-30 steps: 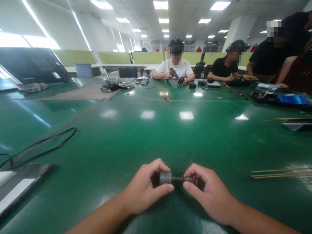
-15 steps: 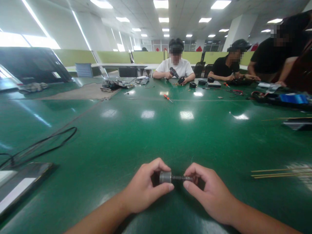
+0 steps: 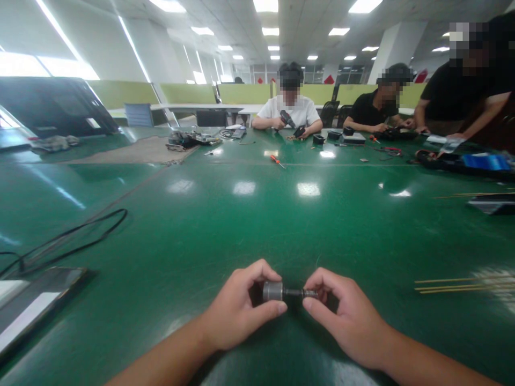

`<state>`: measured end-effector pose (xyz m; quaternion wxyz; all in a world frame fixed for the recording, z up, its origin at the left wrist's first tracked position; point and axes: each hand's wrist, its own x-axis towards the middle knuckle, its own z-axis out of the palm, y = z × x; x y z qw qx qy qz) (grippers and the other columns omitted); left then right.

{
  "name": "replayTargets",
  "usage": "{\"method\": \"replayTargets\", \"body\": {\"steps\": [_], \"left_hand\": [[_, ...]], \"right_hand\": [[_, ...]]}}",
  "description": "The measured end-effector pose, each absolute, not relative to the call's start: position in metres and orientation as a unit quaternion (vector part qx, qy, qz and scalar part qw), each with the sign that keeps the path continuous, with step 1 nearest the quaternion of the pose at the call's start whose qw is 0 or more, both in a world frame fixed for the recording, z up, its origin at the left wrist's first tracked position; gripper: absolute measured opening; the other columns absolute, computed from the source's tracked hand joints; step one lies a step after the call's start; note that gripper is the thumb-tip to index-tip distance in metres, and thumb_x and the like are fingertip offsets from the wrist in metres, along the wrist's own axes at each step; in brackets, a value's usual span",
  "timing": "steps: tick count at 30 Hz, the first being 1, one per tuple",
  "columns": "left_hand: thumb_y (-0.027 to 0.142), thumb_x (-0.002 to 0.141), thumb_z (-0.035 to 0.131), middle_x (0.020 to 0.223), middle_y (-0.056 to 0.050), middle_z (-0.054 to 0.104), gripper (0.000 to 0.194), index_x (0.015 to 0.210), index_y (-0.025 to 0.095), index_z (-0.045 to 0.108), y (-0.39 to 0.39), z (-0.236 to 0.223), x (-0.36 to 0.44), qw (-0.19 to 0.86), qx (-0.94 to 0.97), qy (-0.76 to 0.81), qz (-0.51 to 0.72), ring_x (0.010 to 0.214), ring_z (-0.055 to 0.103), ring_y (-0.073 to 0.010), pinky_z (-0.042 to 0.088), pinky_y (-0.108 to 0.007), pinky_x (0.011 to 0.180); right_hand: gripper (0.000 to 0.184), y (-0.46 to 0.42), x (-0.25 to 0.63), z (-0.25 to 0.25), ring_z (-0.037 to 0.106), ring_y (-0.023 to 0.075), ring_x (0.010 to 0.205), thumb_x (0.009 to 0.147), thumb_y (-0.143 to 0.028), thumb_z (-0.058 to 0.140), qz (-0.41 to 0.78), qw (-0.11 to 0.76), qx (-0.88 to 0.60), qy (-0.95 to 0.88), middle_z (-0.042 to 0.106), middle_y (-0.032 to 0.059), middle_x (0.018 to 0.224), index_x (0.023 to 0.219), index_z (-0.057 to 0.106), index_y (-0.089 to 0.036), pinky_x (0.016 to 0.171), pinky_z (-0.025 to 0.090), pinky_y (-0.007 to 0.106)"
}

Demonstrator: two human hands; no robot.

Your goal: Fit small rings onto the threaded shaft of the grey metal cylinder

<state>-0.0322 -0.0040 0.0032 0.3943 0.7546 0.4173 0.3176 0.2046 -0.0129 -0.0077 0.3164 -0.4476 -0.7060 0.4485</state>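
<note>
A grey metal cylinder with a thin dark shaft [image 3: 273,291] lies level between my two hands, low over the green table. My left hand [image 3: 243,308] grips the cylinder, thumb below and fingers above. At the other end, my right hand [image 3: 341,311] pinches the ridged tip of the shaft between thumb and fingers. The fingers partly cover both ends of the part, so its exact kind cannot be made out.
On the left are a flat dark device [image 3: 44,305] and a black cable [image 3: 92,225]. Thin brass-coloured rods [image 3: 450,287] lie at right. Farther off is an orange screwdriver [image 3: 277,160]. Across the table, a person in white [image 3: 287,112] holds a power drill; two others work at right.
My hands and the metal part stay almost in place. At the far right, the standing person in black has shifted slightly.
</note>
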Motion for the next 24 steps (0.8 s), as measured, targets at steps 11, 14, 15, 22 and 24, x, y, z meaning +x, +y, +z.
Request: {"method": "replayTargets", "body": {"steps": [11, 14, 15, 22, 24], "left_hand": [[0.038, 0.083, 0.074, 0.077, 0.002, 0.057, 0.028, 0.097, 0.018, 0.060, -0.0048, 0.0019, -0.0315, 0.403, 0.749, 0.420, 0.317, 0.068, 0.051, -0.0138, 0.038, -0.024, 0.063], [0.038, 0.083, 0.074, 0.076, 0.002, 0.057, 0.028, 0.097, 0.017, 0.060, -0.0048, 0.0022, -0.0313, 0.398, 0.749, 0.425, 0.315, 0.067, 0.050, -0.0139, 0.037, -0.024, 0.062], [0.038, 0.083, 0.074, 0.076, 0.002, 0.057, 0.028, 0.096, 0.017, 0.060, -0.0047, 0.0024, -0.0313, 0.396, 0.750, 0.427, 0.315, 0.068, 0.050, -0.0141, 0.037, -0.024, 0.062], [0.037, 0.082, 0.075, 0.075, 0.003, 0.056, 0.028, 0.096, 0.018, 0.061, -0.0045, 0.0030, -0.0316, 0.402, 0.745, 0.420, 0.327, 0.067, 0.050, -0.0133, 0.037, -0.024, 0.063], [0.036, 0.082, 0.075, 0.075, 0.003, 0.056, 0.027, 0.096, 0.018, 0.061, -0.0046, 0.0027, -0.0319, 0.405, 0.742, 0.420, 0.330, 0.066, 0.049, -0.0130, 0.037, -0.024, 0.063]], "right_hand": [[0.007, -0.0129, 0.2041, -0.0065, 0.053, 0.0135, 0.064, 0.088, -0.022, 0.059, 0.452, 0.317, -0.444, -0.705, 0.057, -0.0028, 0.069, 0.083, 0.061, -0.019, 0.062, 0.040, 0.025], [0.007, -0.0128, 0.2041, -0.0066, 0.053, 0.0134, 0.063, 0.088, -0.022, 0.059, 0.453, 0.317, -0.447, -0.703, 0.057, -0.0027, 0.069, 0.082, 0.061, -0.019, 0.061, 0.040, 0.025], [0.007, -0.0127, 0.2040, -0.0067, 0.053, 0.0134, 0.063, 0.088, -0.022, 0.059, 0.453, 0.317, -0.448, -0.703, 0.057, -0.0027, 0.069, 0.083, 0.061, -0.019, 0.061, 0.039, 0.025], [0.006, -0.0120, 0.2040, -0.0070, 0.053, 0.0136, 0.064, 0.088, -0.023, 0.059, 0.457, 0.312, -0.449, -0.702, 0.057, -0.0027, 0.069, 0.083, 0.061, -0.019, 0.062, 0.040, 0.025], [0.006, -0.0118, 0.2044, -0.0071, 0.053, 0.0139, 0.065, 0.088, -0.023, 0.059, 0.456, 0.313, -0.448, -0.703, 0.057, -0.0025, 0.069, 0.083, 0.061, -0.019, 0.062, 0.040, 0.026]]}}
